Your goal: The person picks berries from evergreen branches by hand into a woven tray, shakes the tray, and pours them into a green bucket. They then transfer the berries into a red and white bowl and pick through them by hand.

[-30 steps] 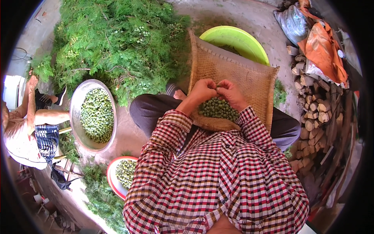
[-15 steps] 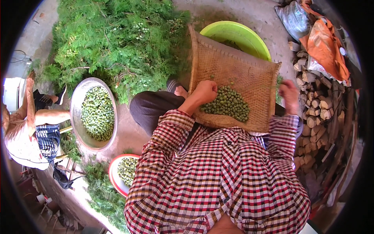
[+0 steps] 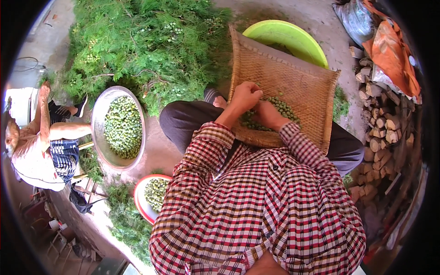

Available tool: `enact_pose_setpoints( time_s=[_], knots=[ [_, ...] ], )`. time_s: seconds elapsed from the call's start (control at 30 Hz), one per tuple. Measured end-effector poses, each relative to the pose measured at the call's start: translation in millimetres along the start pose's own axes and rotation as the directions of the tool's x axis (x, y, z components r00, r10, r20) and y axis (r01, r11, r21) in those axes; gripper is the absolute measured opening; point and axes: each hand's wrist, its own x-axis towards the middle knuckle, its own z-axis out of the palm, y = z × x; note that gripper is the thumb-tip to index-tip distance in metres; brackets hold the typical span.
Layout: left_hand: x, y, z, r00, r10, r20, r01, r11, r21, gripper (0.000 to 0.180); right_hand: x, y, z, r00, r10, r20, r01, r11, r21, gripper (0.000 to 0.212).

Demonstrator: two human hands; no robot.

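Observation:
A woven bamboo winnowing basket [image 3: 305, 98] rests on my lap, its open edge pointing away from me. Small round green cones [image 3: 286, 109] lie heaped in its near part. My left hand [image 3: 246, 98] is over the left side of that heap, fingers curled together. Close against it, my right hand [image 3: 270, 115] reaches across the heap with its fingers closed and mostly hidden from above. Whatever either hand pinches is too small or covered to see.
Cut green conifer branches [image 3: 151, 50] are piled at the far left. A metal basin [image 3: 96, 133] and a red-rimmed bowl [image 3: 140, 201] hold more cones. Beyond the basket stands a lime-green tub [image 3: 316, 52]. Split firewood [image 3: 378, 123] is stacked right; another person [image 3: 41, 158] sits left.
My right hand has come in from beyond the basket's right edge to the cones, beside my left hand. The left hand stays over the heap. The whole view has shifted slightly.

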Motion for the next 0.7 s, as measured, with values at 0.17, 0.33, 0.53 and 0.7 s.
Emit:
enact_pose_setpoints(
  time_s=[0.17, 0.33, 0.53, 0.7],
  knots=[
    [-4, -6, -2, 1.000, -0.023, 0.016, 0.023, 1.000, 0.019, 0.022, 13, -10, 31, 1.000, -0.005, 0.011, 0.007, 0.972, -0.235, 0.016],
    [-5, -2, -5, 0.999, -0.034, 0.029, 0.036, 0.998, -0.057, 0.022, 4, -15, 42, 0.999, 0.018, 0.049, 0.002, 0.928, -0.373, 0.014],
    [-5, -1, -6, 1.000, -0.012, 0.028, 0.015, 0.994, -0.104, 0.022, -8, 3, 16, 0.967, 0.191, -0.166, -0.220, 0.958, -0.182, 0.014],
    [-4, 2, -7, 1.000, -0.024, 0.010, 0.025, 0.991, -0.129, 0.022, -8, 15, 9, 0.975, 0.177, -0.137, -0.174, 0.984, 0.033, 0.013]
  ],
)
